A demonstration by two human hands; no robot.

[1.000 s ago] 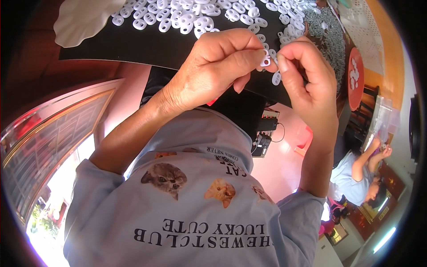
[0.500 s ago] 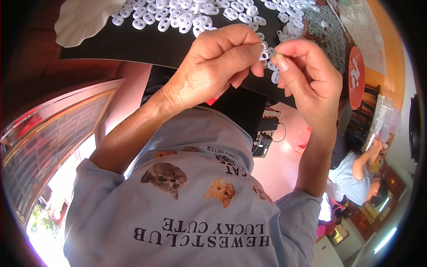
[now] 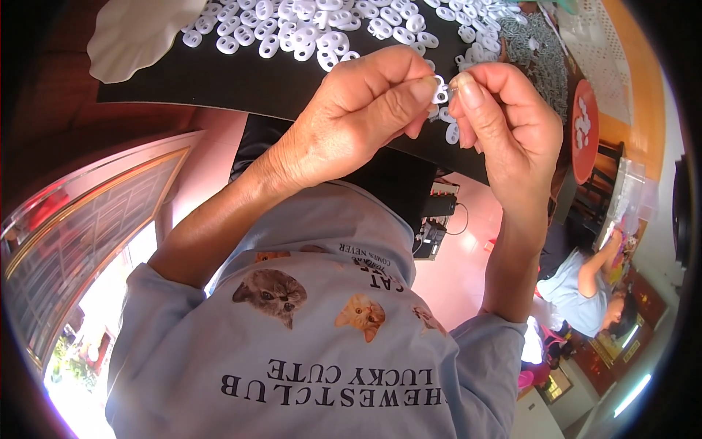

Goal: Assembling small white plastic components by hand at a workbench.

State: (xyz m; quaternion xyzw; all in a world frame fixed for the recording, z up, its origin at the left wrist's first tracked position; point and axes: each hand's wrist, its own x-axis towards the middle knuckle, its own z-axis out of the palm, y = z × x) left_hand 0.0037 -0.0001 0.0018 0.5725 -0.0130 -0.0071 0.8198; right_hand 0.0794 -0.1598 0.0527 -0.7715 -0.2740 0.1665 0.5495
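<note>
In front of me, over the near edge of the dark table [image 3: 212, 79], my left hand [image 3: 365, 113] pinches a small white plastic cord lock [image 3: 440, 94], oval with holes, between thumb and forefinger. Close on its right, the thumb and forefinger of my right hand [image 3: 508, 124] are pressed together on a thin metal spring [image 3: 453, 89]. The spring's end points at the cord lock; whether they touch is too small to tell. Beyond my hands lies a spread of similar white cord locks [image 3: 307, 33], with a few behind my fingertips.
A heap of grey metal springs [image 3: 537, 58] lies at the table's far right. Beside it stands a red round tray [image 3: 583, 167] with white bits. A cream scalloped dish [image 3: 131, 36] sits at the far left. Another person [image 3: 578, 285] works at the right.
My two hands have shifted slightly, the left a little down and right with the cord lock. The right fingertips have turned, so the spring between them now shows.
</note>
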